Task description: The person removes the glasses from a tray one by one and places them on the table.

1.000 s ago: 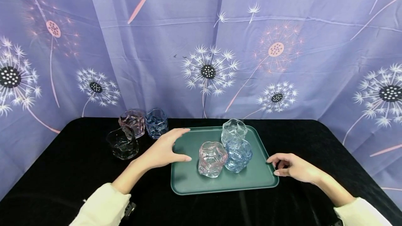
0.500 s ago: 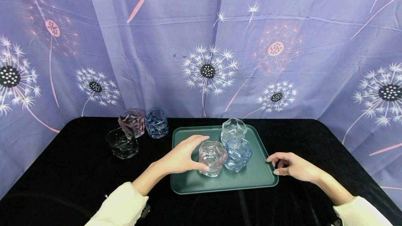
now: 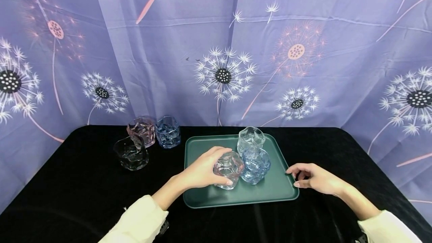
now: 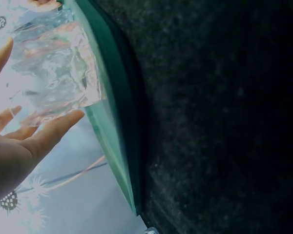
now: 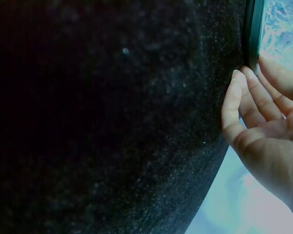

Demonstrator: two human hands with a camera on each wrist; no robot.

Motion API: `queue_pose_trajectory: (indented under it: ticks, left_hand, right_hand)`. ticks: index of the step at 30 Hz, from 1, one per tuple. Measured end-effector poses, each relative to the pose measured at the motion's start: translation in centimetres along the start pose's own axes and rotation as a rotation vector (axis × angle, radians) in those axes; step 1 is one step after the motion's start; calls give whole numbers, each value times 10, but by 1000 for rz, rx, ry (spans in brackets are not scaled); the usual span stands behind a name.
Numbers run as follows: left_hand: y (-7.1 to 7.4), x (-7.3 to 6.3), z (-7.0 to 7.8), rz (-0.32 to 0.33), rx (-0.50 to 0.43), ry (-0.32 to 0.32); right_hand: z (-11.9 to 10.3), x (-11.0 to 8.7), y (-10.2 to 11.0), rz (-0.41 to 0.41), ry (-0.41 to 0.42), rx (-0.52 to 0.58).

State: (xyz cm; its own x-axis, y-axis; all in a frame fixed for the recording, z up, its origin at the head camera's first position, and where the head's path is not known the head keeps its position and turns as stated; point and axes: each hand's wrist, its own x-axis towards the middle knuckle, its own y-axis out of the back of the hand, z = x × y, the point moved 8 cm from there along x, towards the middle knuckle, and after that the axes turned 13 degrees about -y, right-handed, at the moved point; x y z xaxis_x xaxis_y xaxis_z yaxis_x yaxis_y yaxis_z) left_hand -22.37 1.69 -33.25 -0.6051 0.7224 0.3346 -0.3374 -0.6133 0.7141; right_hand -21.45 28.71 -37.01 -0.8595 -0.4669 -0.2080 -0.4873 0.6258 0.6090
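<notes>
Head view suggests work partway: left grip [image 3: 201, 170] clasps the pink glass [image 3: 229, 166], seemingly unlifted, on the tray [image 3: 263, 194], blue glass [image 3: 255, 168] at three o'clock, clear glass [image 3: 250, 138] at one, three untouched glasses [image 3: 144, 136] off-tray at ten, right grip [image 3: 318, 179] by the tray's three-o'clock edge, clamped or not unclear.

The head view looks forward and down; both close wrist views share its green tray [image 3: 236, 196].

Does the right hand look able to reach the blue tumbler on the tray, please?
Probably yes: the right hand is at the edge of the green tray, and no other tumbler stands between it and the blue tumbler.
</notes>
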Motion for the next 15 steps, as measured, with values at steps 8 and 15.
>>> queue_pose_trajectory:
  ticks: [8,15]
  left_hand:
    - [-1,1,0,34,-3,13]
    - [-2,3,-1,22,-10,34]
  right_hand:
    - [1,0,0,0,-4,3]
    - [3,0,0,-4,-6,11]
